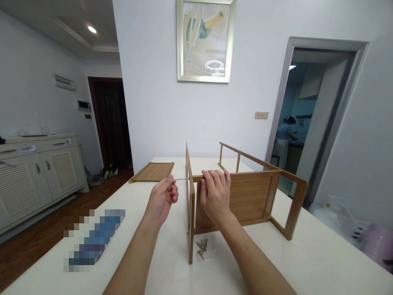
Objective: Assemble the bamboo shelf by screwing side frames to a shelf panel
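Observation:
My left hand [162, 198] is closed around a hex key [181, 179], whose thin silver shaft points right and meets the outer side of an upright wooden side frame [191, 213]. The bent end, if any, is hidden in my fingers. My right hand [215, 192] grips the top edge of a slatted brown wooden panel [248, 196], close to where it joins that frame. A second wooden side frame [294, 209] stands at the panel's right end. Below the panel lies a clear plastic bag [210, 254] with several brass-coloured screws [202, 248].
Another wooden panel [155, 171] lies flat at the back left of the white table [129, 237]. A blurred-out flat blue item [98, 239] is at the left edge. Beyond the doorway stands a person [284, 135]. Plastic-wrapped things [346, 217] are on the right.

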Action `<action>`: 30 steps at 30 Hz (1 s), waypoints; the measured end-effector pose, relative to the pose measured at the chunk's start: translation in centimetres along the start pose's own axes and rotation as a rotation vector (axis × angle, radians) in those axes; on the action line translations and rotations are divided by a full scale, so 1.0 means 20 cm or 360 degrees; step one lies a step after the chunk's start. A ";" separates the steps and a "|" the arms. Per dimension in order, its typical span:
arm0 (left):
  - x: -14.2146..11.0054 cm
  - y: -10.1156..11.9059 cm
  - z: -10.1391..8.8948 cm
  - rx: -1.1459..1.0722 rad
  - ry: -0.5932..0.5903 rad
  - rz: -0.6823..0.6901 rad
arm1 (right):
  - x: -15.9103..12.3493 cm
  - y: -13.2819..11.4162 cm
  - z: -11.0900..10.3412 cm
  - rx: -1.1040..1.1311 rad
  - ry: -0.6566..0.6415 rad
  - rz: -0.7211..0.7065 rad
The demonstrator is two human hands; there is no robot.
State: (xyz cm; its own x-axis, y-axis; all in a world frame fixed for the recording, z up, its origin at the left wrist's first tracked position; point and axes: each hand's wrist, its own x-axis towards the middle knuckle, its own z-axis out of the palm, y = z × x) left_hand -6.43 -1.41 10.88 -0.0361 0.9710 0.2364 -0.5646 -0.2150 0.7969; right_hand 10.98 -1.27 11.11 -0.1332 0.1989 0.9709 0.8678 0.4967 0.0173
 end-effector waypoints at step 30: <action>-0.01 -0.01 0.01 0.0224 0.0031 0.0207 | -0.01 -0.05 -0.05 0.0452 -0.0016 0.0026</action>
State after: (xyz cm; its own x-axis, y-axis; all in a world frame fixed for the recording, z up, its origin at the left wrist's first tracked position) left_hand -6.14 -1.61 10.84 -0.1179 0.9357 0.3325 -0.4333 -0.3498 0.8306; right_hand 10.54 -2.65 11.07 -0.1263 0.2168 0.9680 0.7010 0.7100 -0.0676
